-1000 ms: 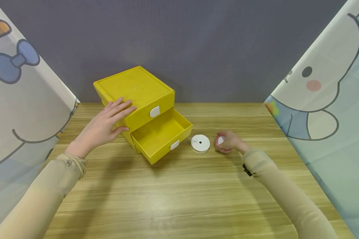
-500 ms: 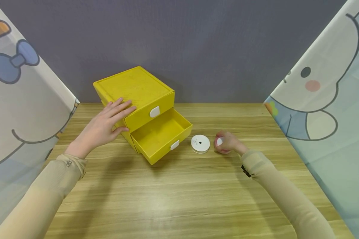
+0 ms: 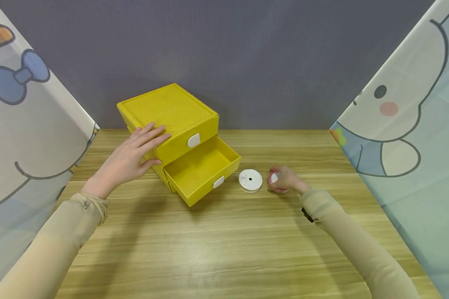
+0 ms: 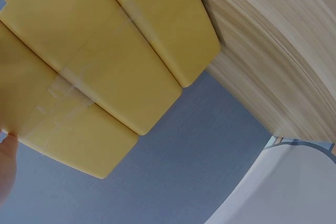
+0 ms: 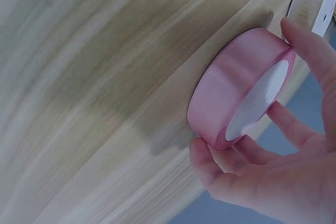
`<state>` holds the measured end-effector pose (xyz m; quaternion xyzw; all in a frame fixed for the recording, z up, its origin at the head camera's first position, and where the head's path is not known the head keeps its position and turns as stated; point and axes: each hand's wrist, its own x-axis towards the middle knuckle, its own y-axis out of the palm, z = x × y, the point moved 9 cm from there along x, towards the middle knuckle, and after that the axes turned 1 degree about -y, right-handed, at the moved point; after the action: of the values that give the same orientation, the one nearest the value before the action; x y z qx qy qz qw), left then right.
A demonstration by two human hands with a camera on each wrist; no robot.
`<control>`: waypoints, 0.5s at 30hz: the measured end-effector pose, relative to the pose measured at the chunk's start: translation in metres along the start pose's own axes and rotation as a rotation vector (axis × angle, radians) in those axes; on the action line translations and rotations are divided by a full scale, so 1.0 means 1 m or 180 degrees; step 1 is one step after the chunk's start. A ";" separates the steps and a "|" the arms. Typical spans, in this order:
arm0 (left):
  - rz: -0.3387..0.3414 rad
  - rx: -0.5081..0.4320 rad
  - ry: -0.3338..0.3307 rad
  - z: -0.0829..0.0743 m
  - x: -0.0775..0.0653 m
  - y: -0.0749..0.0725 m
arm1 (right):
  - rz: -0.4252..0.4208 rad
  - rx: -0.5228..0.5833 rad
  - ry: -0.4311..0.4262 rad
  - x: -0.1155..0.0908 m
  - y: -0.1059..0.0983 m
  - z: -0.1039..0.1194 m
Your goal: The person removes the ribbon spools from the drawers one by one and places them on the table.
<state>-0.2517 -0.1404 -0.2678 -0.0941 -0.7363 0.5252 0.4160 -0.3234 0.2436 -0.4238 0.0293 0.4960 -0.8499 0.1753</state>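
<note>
My right hand (image 3: 289,178) holds a roll of pink ribbon (image 5: 223,90) on the wooden table, with its thumb and fingertips around the rim. In the right wrist view the roll's white centre shows, and it lies flat on the wood. My left hand (image 3: 125,162) rests with extended fingers on the top edge and side of a yellow drawer cabinet (image 3: 168,106). The cabinet's middle drawer (image 3: 202,164) is pulled out, and its visible inside is bare. Between that drawer and the right hand lies a white ribbon spool (image 3: 245,176), apart from the pink roll.
A grey backdrop (image 3: 277,62) stands behind the table (image 3: 209,249). Printed cartoon cloths hang along the left side (image 3: 30,137) and right side (image 3: 426,216). The upper drawer, with its white pull tab (image 3: 193,140), is closed.
My right hand and the pink ribbon roll have shifted very slightly left, toward the white spool. The left hand, the cabinet and the pulled-out drawer hold their places.
</note>
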 end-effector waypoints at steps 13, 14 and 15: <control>-0.0008 0.0007 0.0008 0.001 0.000 0.001 | -0.0039 -0.0073 -0.0001 -0.003 -0.010 0.008; -0.0009 0.0007 0.0010 0.001 0.000 0.001 | -0.0055 -0.0087 -0.0020 -0.004 -0.011 0.010; -0.0010 0.0006 0.0008 0.001 0.000 0.001 | -0.0065 -0.0101 -0.0033 -0.005 -0.012 0.012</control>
<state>-0.2524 -0.1409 -0.2687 -0.0932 -0.7355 0.5252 0.4179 -0.3216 0.2399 -0.4063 0.0170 0.5087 -0.8439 0.1696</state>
